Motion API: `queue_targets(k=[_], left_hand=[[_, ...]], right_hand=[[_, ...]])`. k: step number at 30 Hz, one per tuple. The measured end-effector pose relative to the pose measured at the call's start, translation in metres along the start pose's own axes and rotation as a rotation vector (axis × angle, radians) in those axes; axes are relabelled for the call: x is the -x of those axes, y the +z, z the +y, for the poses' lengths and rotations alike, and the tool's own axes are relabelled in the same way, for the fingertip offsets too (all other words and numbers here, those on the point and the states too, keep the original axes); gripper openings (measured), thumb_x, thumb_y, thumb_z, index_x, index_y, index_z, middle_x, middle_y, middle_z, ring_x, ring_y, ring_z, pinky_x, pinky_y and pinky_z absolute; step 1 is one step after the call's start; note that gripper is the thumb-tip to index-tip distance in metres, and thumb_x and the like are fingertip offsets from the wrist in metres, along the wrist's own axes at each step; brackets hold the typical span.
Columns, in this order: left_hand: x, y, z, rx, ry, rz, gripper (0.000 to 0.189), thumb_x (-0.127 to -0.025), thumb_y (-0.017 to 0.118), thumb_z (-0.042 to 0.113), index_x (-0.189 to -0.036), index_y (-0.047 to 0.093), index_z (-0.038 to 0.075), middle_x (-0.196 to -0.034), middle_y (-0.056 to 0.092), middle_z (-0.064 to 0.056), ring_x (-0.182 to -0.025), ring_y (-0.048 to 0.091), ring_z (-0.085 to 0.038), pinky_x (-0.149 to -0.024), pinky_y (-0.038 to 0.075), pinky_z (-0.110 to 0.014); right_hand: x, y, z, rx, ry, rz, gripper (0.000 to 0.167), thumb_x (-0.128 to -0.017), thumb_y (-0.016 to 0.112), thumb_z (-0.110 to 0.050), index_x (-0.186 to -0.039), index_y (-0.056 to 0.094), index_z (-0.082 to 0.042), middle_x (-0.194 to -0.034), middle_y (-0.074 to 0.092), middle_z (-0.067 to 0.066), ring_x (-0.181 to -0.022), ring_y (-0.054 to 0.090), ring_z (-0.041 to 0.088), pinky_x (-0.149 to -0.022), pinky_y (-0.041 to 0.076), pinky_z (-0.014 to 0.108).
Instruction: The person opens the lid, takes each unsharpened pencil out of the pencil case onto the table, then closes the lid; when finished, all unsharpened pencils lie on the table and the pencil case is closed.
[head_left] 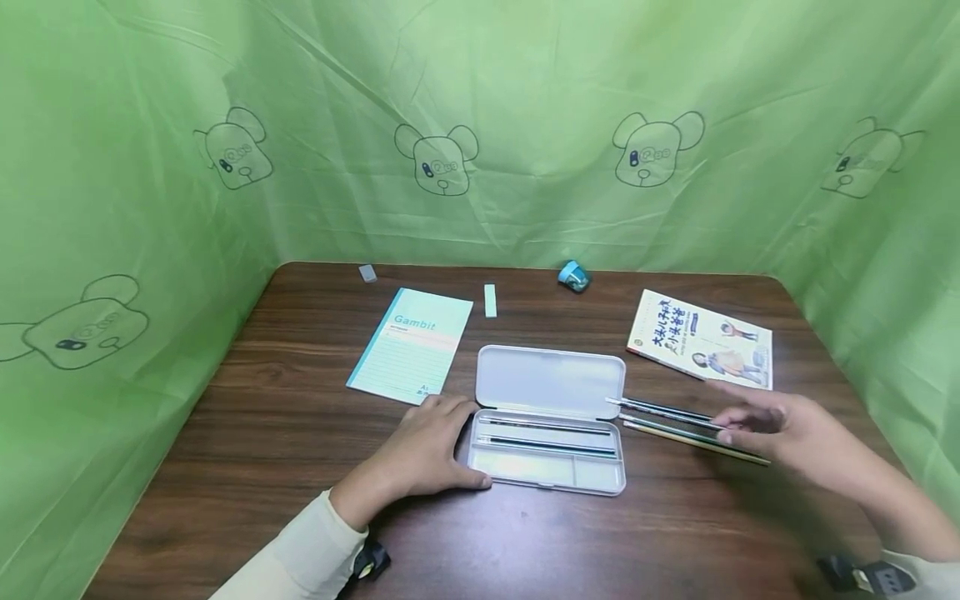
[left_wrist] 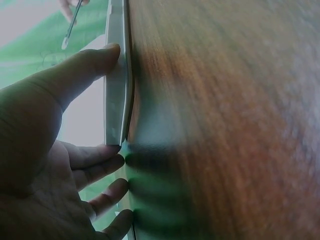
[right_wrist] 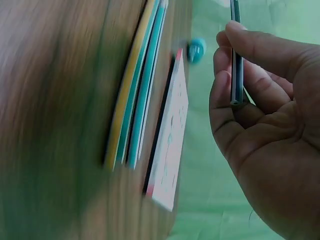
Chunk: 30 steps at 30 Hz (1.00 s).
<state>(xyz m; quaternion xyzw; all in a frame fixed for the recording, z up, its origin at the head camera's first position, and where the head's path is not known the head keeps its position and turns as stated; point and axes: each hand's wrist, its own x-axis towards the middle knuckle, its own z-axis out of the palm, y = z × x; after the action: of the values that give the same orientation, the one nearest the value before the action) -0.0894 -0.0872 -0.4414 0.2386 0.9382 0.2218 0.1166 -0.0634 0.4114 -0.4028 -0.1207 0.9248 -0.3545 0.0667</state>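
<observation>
Pencil case (head_left: 523, 467) is steadied in left hand's (head_left: 427, 446) grip at its left end; one pencil (right_wrist: 237, 82) is pinched by right hand (head_left: 787, 429), right of case. Case-loading seems in hand; pencil probably needs to be aligned lengthwise, then lowered. Counted: one case, at least two stored pencils (head_left: 547, 447), one notebook (head_left: 412, 346), one picture book (head_left: 705, 340); loose pencils (head_left: 697, 442) cannot be counted surely.

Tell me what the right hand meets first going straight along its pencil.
Probably the open lid of the pencil case, with the held pencil leading; the pencil's height is unclear, so it might pass over.
</observation>
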Motion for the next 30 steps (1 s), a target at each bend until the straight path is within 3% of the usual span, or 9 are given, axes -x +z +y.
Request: queue_targets(k=[3,9,15,30], left_hand=[[0.0,-0.001,0.0,-0.004,-0.011,-0.001,0.094,-0.077,0.098,0.057,-0.152,0.063,0.011,-0.156,0.066,-0.006,-0.14,0.057,-0.034,-0.117,0.046,-0.061],[-0.001,-0.001,0.0,-0.007,-0.026,-0.006,0.095,-0.077,0.098,0.058,-0.152,0.063,0.012,-0.157,0.065,-0.006,-0.142,0.056,-0.035,-0.12,0.045,-0.061],[-0.002,0.001,0.0,-0.009,-0.014,-0.012,0.096,-0.076,0.098,0.058,-0.152,0.063,0.011,-0.156,0.065,-0.006,-0.143,0.056,-0.035,-0.119,0.046,-0.062],[-0.002,0.002,0.0,-0.011,-0.013,-0.005,0.094,-0.077,0.097,0.058,-0.151,0.063,0.013,-0.156,0.065,-0.005,-0.142,0.056,-0.035,-0.12,0.045,-0.062]], right_hand=[[0.008,-0.009,0.015,0.01,0.06,0.013,0.071,-0.099,0.084,-0.012,-0.163,0.054,-0.004,-0.109,0.087,-0.01,-0.069,0.061,-0.002,-0.056,0.046,0.027],[0.015,-0.016,0.041,0.025,0.068,0.018,0.074,-0.097,0.086,-0.011,-0.161,0.052,0.004,-0.109,0.087,-0.006,-0.095,0.077,-0.001,-0.08,0.051,0.011],[0.018,-0.012,0.056,0.034,0.116,-0.002,0.074,-0.098,0.085,-0.012,-0.16,0.05,0.009,-0.108,0.086,-0.008,-0.093,0.076,-0.003,-0.083,0.051,0.009],[0.005,0.005,0.059,0.04,0.079,-0.045,0.07,-0.096,0.085,-0.01,-0.157,0.055,0.008,-0.102,0.085,-0.008,-0.093,0.074,-0.004,-0.084,0.052,0.012]])
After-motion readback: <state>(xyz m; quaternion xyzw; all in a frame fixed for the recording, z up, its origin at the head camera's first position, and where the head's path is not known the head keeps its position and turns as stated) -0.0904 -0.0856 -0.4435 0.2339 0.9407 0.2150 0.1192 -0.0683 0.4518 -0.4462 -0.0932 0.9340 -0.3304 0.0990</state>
